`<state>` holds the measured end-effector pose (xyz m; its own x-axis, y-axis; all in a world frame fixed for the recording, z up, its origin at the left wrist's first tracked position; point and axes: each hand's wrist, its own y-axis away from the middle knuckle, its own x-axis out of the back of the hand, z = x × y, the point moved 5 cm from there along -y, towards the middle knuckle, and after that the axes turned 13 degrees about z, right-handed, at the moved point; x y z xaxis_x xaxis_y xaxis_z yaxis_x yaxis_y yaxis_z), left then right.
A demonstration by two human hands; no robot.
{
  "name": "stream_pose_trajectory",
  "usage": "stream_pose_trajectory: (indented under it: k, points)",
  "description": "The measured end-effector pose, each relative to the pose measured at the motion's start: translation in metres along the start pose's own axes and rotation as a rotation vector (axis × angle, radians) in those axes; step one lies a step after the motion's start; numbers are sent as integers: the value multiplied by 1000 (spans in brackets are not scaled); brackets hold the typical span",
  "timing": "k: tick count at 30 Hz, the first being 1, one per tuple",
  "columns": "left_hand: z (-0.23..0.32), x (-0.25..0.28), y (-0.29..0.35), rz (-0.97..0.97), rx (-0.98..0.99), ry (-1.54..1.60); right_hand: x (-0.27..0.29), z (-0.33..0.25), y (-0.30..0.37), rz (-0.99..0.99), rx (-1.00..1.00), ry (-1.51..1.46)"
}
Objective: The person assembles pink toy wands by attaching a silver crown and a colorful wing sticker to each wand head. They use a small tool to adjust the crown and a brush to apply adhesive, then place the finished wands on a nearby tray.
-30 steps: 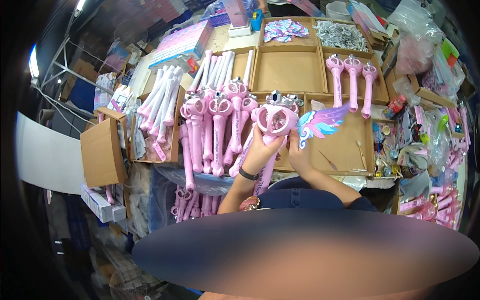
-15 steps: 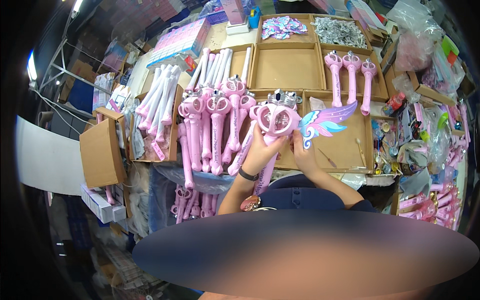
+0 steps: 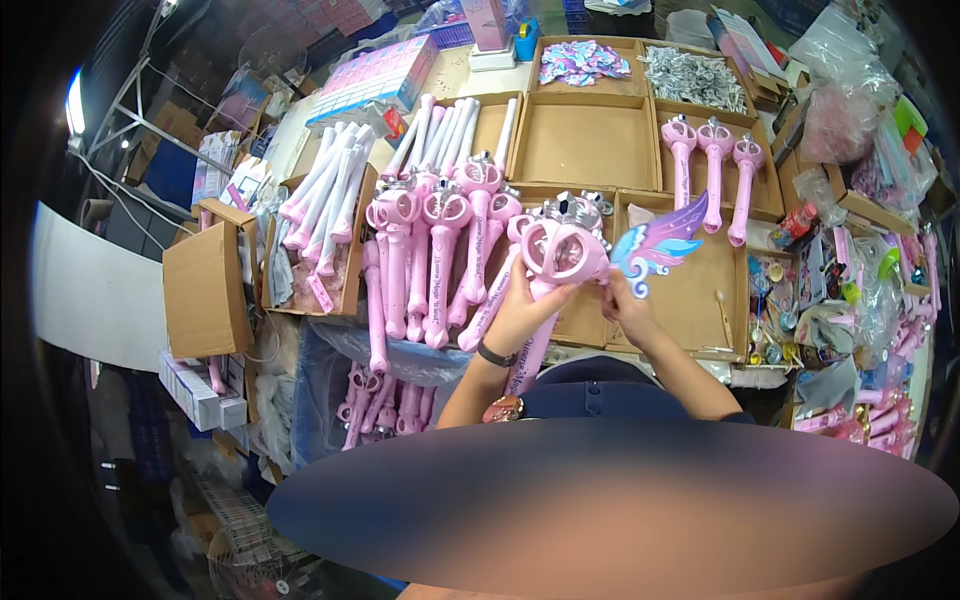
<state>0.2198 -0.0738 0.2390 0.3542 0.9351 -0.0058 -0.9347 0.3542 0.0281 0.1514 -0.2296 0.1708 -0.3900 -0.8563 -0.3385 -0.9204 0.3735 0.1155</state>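
Note:
My left hand (image 3: 522, 318) is wrapped round the handle of a pink toy wand (image 3: 538, 252) just below its round head. The wand has a silver crown on top and dark lettering down its handle. A purple, pink and blue wing (image 3: 660, 245) sticks out at the right side of the wand's head. My right hand (image 3: 628, 308) pinches the wing's inner end there, its fingertips close against the head. Whether the wing is attached is hidden by the fingers. More pink wands (image 3: 437, 265) with silver crowns lie in a heap left of my left hand.
Cardboard trays cover the bench; one holds three wands (image 3: 713, 165), others wing pieces (image 3: 585, 62) and silver parts (image 3: 695, 78). White-and-pink handles (image 3: 330, 195) fill a box at left. A brush (image 3: 722, 315) lies in the near tray. Bagged parts (image 3: 840, 110) crowd the right.
The wing has turned to a steeper angle, its tip higher, and my right hand has shifted slightly right and lower. My left hand keeps its hold on the wand. The whole view has shifted a little.

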Motion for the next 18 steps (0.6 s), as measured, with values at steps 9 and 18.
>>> stream_pose_trajectory:
  k: [9,18]
  points:
    - [32,-7,1,-39,-193,-49,51,73,14,67,-519,-66]
    - [54,-25,-31,-45,-271,524,-30,14,19,-23,103,477]
